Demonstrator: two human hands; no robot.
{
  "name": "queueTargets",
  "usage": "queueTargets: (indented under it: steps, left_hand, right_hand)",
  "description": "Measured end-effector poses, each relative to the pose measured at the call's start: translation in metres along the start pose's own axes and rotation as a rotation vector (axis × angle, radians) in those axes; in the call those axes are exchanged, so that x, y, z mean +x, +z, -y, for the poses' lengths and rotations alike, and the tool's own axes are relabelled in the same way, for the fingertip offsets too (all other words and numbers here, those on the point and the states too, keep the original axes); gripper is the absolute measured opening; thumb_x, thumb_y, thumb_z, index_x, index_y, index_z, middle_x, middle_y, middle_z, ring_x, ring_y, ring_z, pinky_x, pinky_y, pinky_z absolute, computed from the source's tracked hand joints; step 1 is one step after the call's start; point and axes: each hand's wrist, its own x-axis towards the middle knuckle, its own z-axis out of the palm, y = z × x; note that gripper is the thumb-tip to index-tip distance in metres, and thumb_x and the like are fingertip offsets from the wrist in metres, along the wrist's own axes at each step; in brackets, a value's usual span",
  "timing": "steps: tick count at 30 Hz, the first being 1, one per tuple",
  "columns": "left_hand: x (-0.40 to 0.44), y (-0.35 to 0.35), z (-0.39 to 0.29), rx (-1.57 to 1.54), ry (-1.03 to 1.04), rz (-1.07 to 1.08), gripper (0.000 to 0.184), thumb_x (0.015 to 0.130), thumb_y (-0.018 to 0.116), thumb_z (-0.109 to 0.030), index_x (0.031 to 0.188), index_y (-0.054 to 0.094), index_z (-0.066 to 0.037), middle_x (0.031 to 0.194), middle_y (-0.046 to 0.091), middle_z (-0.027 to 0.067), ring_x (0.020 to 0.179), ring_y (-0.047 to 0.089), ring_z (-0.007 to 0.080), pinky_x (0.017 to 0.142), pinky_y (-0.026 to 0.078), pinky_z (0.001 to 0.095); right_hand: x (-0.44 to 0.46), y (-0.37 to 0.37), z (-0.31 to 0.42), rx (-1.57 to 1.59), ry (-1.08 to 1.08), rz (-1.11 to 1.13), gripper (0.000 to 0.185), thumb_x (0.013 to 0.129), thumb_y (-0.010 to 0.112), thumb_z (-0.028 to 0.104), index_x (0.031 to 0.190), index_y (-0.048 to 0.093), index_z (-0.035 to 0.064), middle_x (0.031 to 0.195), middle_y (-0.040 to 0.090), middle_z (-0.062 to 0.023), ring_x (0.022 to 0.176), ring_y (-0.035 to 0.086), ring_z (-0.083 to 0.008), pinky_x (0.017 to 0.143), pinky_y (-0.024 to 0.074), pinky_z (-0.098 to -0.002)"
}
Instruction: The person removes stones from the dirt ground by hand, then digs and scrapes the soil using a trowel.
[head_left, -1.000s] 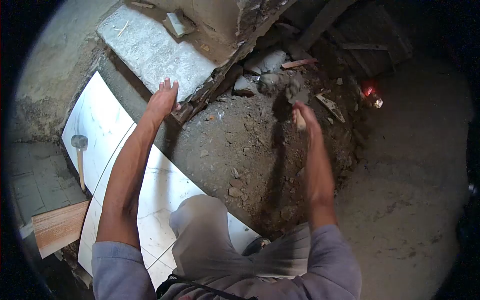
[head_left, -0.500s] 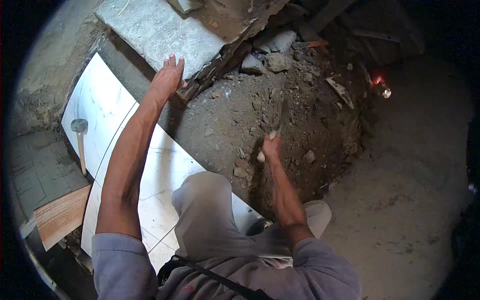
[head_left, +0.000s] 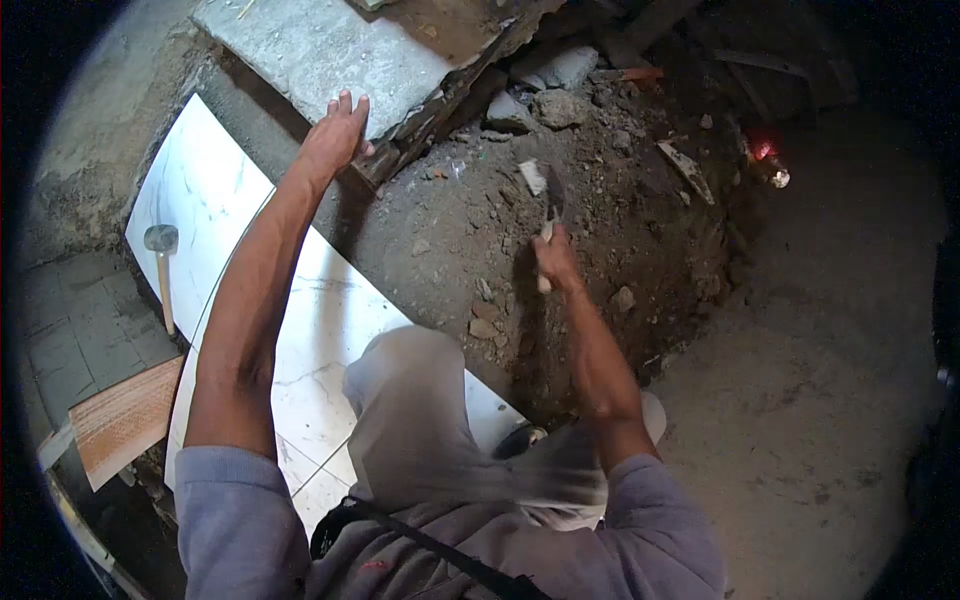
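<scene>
My left hand [head_left: 336,138] lies with its fingers spread on the edge of a grey concrete slab [head_left: 340,62]. In my right hand [head_left: 558,262] is the light handle of a trowel [head_left: 553,200], its dark blade pointing away from me over a heap of soil and rubble [head_left: 440,250]. Just left of the blade shows a small whitish piece [head_left: 532,178]; what it is I cannot make out. White marbled tiles [head_left: 335,310] run diagonally beneath my left arm and beside my knee.
A rubber mallet [head_left: 162,262] rests on the tiles at the left. Below it is an orange-brown tile [head_left: 125,420]. Stones [head_left: 560,108] and a wood scrap [head_left: 686,170] lie at the heap's far side. A small bright light [head_left: 779,179] glows at right, near the bare floor [head_left: 800,400].
My right hand has moved slightly up and right with the trowel, and the whitish piece has come into sight beside the blade. My left hand stays on the slab.
</scene>
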Motion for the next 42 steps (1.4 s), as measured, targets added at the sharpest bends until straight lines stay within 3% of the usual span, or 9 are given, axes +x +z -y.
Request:
queueTargets:
  steps: [6,11,16,18,21,30,33,35,42]
  left_hand:
    - [-0.003,-0.001,-0.001,-0.008,0.005,-0.004,0.077,0.074,0.069,-0.022,0.137,0.028,-0.005,0.137,0.027,0.0343,0.124,0.035,0.0494,0.097,0.04,0.0472]
    - [-0.005,-0.003,-0.004,0.043,0.027,-0.064,0.079,0.072,0.072,-0.026,0.135,0.031,-0.003,0.135,0.032,0.0321,0.122,0.039,0.0469,0.095,0.043,0.0464]
    - [-0.007,0.002,0.005,0.028,0.05,-0.094,0.078,0.072,0.072,-0.026,0.135,0.032,-0.004,0.135,0.033,0.0319,0.122,0.039,0.0468,0.094,0.043,0.0468]
    - [-0.004,-0.007,-0.003,-0.01,0.007,0.001,0.077,0.075,0.069,-0.024,0.139,0.029,-0.008,0.14,0.027,0.0306,0.127,0.032,0.0449,0.1,0.038,0.0464]
    - [-0.004,0.003,0.004,-0.02,0.015,-0.03,0.077,0.075,0.068,-0.023,0.139,0.028,-0.008,0.14,0.025,0.0302,0.128,0.032,0.0443,0.101,0.037,0.0465]
    - [-0.005,-0.002,-0.001,0.001,0.042,-0.071,0.079,0.073,0.073,-0.024,0.136,0.03,-0.003,0.135,0.031,0.0339,0.121,0.039,0.0485,0.095,0.043,0.0465]
    - [-0.004,0.002,0.0,0.028,0.055,-0.091,0.079,0.073,0.073,-0.024,0.136,0.029,-0.003,0.134,0.032,0.0346,0.121,0.038,0.0492,0.095,0.043,0.0462]
    - [-0.004,0.006,0.002,0.002,0.046,-0.085,0.079,0.073,0.072,-0.024,0.135,0.03,-0.003,0.134,0.032,0.0354,0.122,0.037,0.0496,0.097,0.042,0.0462]
    - [-0.002,0.006,0.003,0.014,0.055,-0.081,0.078,0.074,0.071,-0.027,0.136,0.029,-0.003,0.137,0.029,0.0325,0.123,0.036,0.0476,0.098,0.04,0.046]
  right_hand:
    - [-0.057,-0.032,0.001,-0.1,0.012,0.099,0.044,0.091,0.049,0.031,0.127,0.041,0.0063,0.095,0.059,-0.0155,0.069,0.061,-0.027,0.063,0.0512,-0.0411]
    - [-0.067,-0.001,-0.056,1.014,0.54,-0.052,0.031,0.091,0.047,0.032,0.114,0.047,0.0108,0.069,0.046,-0.0057,0.048,0.048,-0.0175,0.039,0.0433,-0.0343]
    - [-0.112,0.055,0.016,1.005,0.602,-0.105,0.034,0.092,0.047,0.03,0.118,0.044,0.0082,0.068,0.048,-0.0067,0.044,0.047,-0.0178,0.039,0.0434,-0.0353]
    - [-0.116,0.034,0.028,0.412,0.293,0.169,0.033,0.091,0.049,0.029,0.114,0.042,0.0059,0.07,0.05,-0.0084,0.044,0.048,-0.0181,0.039,0.0437,-0.0355]
    - [-0.057,0.036,0.016,0.479,0.241,-0.156,0.029,0.09,0.05,0.027,0.107,0.042,0.0046,0.072,0.051,-0.0091,0.043,0.049,-0.0177,0.039,0.0432,-0.0348]
    - [-0.023,0.066,-0.072,0.268,0.374,-0.295,0.031,0.09,0.049,0.027,0.111,0.044,0.0048,0.087,0.052,-0.0111,0.058,0.055,-0.0229,0.046,0.0463,-0.0362]
    - [-0.07,-0.025,-0.025,0.359,0.393,0.064,0.035,0.089,0.05,0.027,0.115,0.043,0.0038,0.095,0.053,-0.0143,0.071,0.057,-0.0277,0.052,0.0482,-0.0399]
    - [-0.067,-0.032,-0.043,-0.101,-0.215,-0.089,0.037,0.089,0.05,0.027,0.115,0.042,0.0029,0.099,0.055,-0.0187,0.083,0.059,-0.0322,0.062,0.0491,-0.0447]
    - [-0.068,0.013,0.024,-0.638,-0.403,0.351,0.04,0.09,0.046,0.042,0.106,0.044,0.0057,0.083,0.061,-0.0245,0.076,0.059,-0.0451,0.067,0.0473,-0.0512]
